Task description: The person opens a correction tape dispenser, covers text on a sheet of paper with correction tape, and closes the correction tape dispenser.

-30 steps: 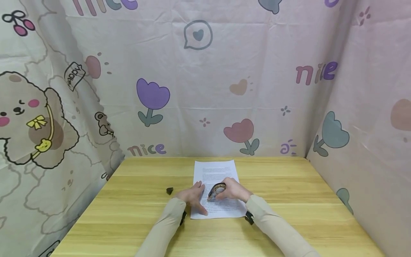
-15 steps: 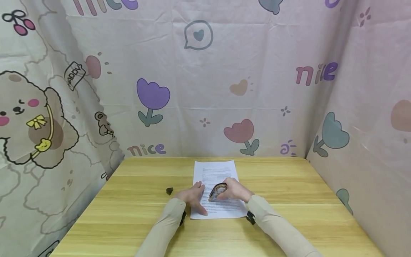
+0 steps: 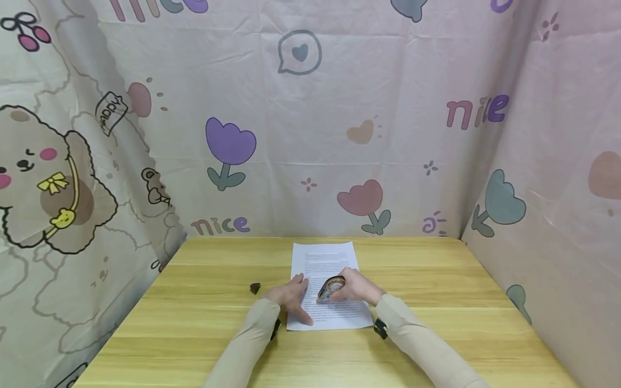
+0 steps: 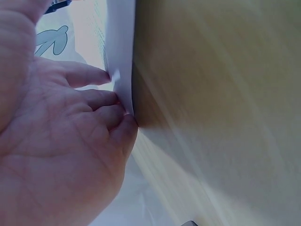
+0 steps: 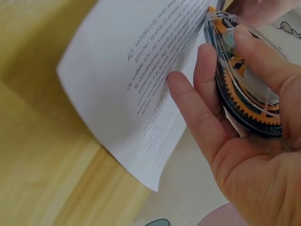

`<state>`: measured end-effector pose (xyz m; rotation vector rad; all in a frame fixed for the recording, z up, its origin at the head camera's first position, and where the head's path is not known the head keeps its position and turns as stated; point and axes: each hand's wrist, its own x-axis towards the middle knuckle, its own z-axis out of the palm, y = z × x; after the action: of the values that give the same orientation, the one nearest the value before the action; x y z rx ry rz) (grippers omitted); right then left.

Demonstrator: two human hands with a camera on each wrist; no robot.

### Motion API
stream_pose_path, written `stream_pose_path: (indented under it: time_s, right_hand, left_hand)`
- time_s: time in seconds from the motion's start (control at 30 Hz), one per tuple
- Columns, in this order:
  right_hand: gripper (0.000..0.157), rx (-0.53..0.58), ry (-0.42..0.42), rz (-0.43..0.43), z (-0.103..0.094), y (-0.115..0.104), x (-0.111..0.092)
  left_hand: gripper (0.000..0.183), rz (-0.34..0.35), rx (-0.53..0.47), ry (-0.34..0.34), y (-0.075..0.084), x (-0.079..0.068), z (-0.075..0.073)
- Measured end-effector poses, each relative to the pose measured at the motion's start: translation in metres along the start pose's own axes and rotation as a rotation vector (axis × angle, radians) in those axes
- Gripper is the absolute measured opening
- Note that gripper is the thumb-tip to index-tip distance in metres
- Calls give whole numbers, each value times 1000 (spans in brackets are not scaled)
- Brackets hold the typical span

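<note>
A printed sheet of paper (image 3: pixel 325 253) lies on the wooden table, its lines of text running across. My left hand (image 3: pixel 290 297) rests on the sheet's left edge, thumb spread toward the lower corner; in the left wrist view its fingertips touch the paper's edge. In my right hand (image 3: pixel 360 287) is a correction tape dispenser (image 5: pixel 235 92), clear-cased with an orange toothed wheel and a black rim. Thumb and fingers grip it from both sides. Its tip meets the text near the middle of the sheet, and two fingers reach down to the paper.
A small dark cap-like piece (image 3: pixel 255 288) lies on the table (image 3: pixel 218 323) to the left of my left hand. Patterned cloth (image 3: pixel 291 134) hangs behind the table and along both sides.
My right hand has slid the correction tape dispenser slightly to the right across the sheet. The left hand keeps its place on the paper.
</note>
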<state>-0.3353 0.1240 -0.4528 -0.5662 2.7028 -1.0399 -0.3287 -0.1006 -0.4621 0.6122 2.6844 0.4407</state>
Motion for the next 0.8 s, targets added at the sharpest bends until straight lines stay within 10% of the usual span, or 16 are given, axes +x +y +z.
stream_pose_path:
  time_s: [0.8]
  right_hand:
    - [24,0,11,-6,-1,0,-2]
  left_hand:
    - [124,-28,-10,13,-1,3,1]
